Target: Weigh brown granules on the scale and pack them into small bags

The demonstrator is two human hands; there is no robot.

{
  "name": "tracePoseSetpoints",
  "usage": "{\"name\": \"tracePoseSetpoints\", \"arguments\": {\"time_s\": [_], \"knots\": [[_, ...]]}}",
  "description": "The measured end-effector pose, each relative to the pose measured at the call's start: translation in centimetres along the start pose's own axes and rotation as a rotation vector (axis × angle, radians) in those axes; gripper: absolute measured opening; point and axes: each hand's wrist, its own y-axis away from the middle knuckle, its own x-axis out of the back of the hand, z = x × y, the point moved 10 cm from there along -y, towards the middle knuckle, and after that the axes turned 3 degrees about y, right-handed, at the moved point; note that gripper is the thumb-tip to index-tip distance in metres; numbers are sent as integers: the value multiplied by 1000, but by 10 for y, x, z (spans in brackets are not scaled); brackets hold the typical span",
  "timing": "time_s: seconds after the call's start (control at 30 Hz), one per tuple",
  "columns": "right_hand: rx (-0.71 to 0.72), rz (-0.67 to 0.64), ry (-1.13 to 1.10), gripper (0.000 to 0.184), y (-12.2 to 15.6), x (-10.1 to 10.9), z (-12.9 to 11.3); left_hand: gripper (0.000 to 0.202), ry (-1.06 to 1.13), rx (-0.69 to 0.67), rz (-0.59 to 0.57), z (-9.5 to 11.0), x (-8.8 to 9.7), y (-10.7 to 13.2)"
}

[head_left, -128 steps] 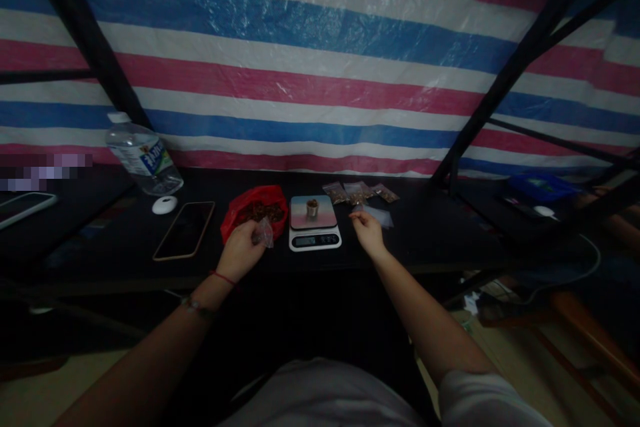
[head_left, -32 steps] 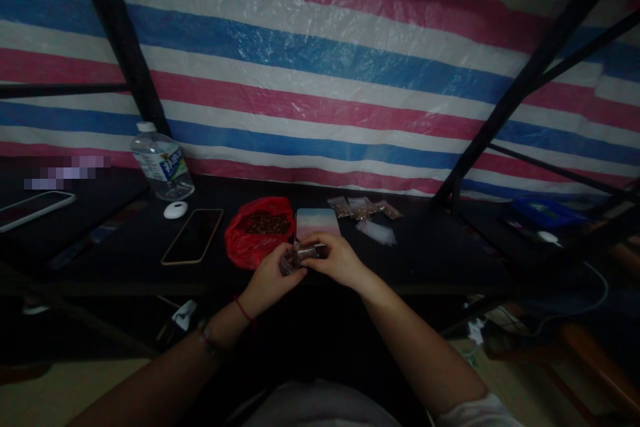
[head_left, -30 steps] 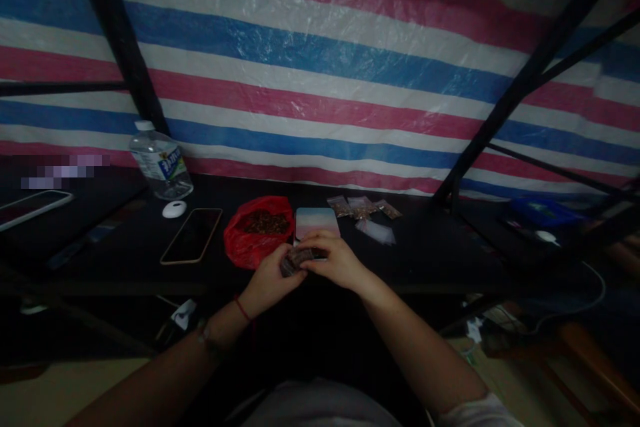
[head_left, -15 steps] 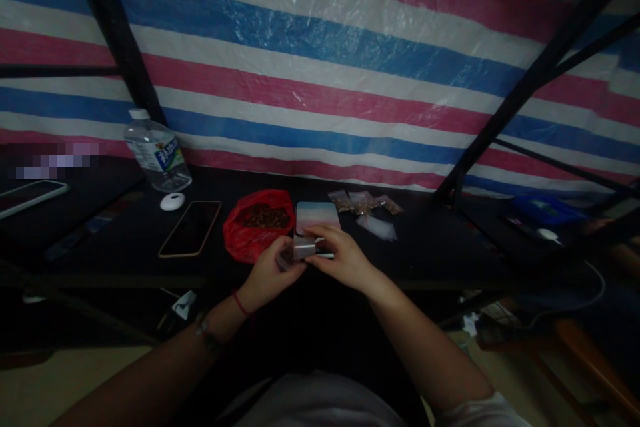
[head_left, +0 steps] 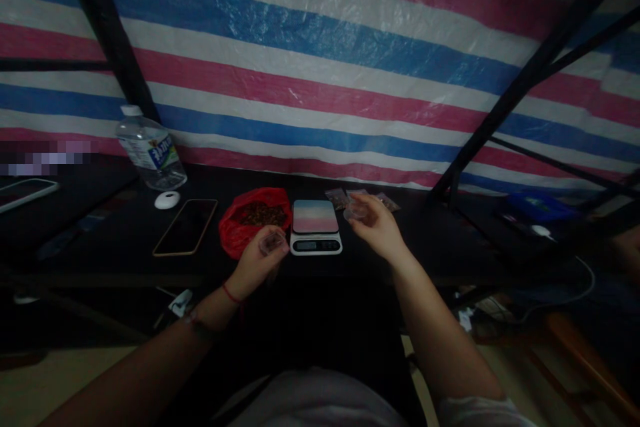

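My left hand (head_left: 255, 261) is closed around a small round cup (head_left: 271, 240), held just left of the digital scale (head_left: 316, 228), whose platform is bare. Past the scale's right side, my right hand (head_left: 376, 228) pinches a small clear bag (head_left: 356, 211). It hovers close to several small filled bags (head_left: 388, 201) lying on the dark table (head_left: 430, 247). A red plastic bag (head_left: 235, 233) of brown pieces lies open directly left of the scale, beside my left hand.
A phone (head_left: 186, 227) lies left of the red bag, with a white round object (head_left: 167, 199) and a water bottle (head_left: 150, 153) behind it. Another phone (head_left: 25, 189) is at the far left. A blue item (head_left: 540, 203) sits far right. A striped tarp hangs behind the table.
My hands were together in front of the scale, working the cup and bag. They have parted: the right hand carried the small bag right and back, and the left hand kept the cup.
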Motion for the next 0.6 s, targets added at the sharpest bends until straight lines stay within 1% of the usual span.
{"name": "tracePoseSetpoints", "arguments": {"time_s": [0.17, 0.27, 0.47, 0.6], "knots": [[-91, 7, 10, 53, -1, -3, 30, 28, 22, 54, 47, -9, 6, -2], [-135, 7, -25, 55, -2, -3, 41, 29, 43, 69, 58, -14, 9, -4], [-135, 21, 2, 47, -4, 2, 47, 28, 49, 93, 47, -19, 9, -5], [-156, 30, 9, 45, -4, 2, 54, 29, 51, 101, 51, -20, 10, -5]]}}
